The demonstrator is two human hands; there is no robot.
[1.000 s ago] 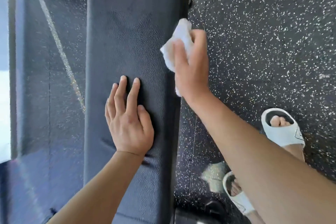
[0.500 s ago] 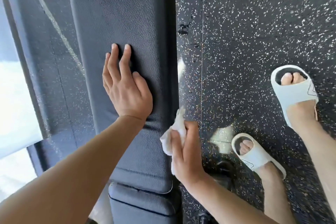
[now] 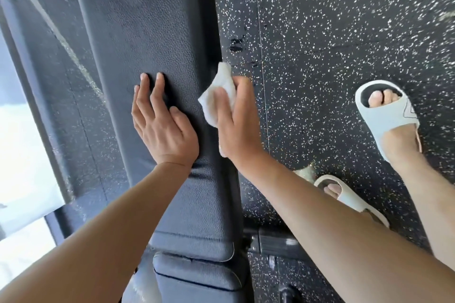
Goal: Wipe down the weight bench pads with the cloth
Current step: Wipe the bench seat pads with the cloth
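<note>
My right hand [image 3: 236, 125] had its fingers [image 3: 242, 96] and thumb curled around a bunched white cloth [image 3: 219, 96], pinching it against the right-hand edge of the long back pad [image 3: 152, 32], just left of the frame's centre. The cloth stuck out above and to the left of my knuckles, and a scrap of it showed below the heel of the hand; it was touching the pad's side edge. My left hand [image 3: 161, 125] lay flat on top of the same pad, just beside the right hand, fingers [image 3: 145, 96] straight and close together, thumb angled out to the right, palm pressing into the black textured vinyl so that it creased at my wrist. Both bare forearms ran down to the lower corners of the frame.

The back pad ran from the top of the frame down to the lower centre, where a narrow gap separated it from the seat pad [image 3: 197, 275] at the bottom edge. A dark metal frame piece [image 3: 273, 241] showed just to the right of that gap. The black speckled rubber floor [image 3: 332, 32] filled the right side, and there I saw my feet in white slide sandals, one [image 3: 386, 115] at centre right and the other [image 3: 349, 199] lower, partly behind my right forearm. Bright glare washed out the lower left.
</note>
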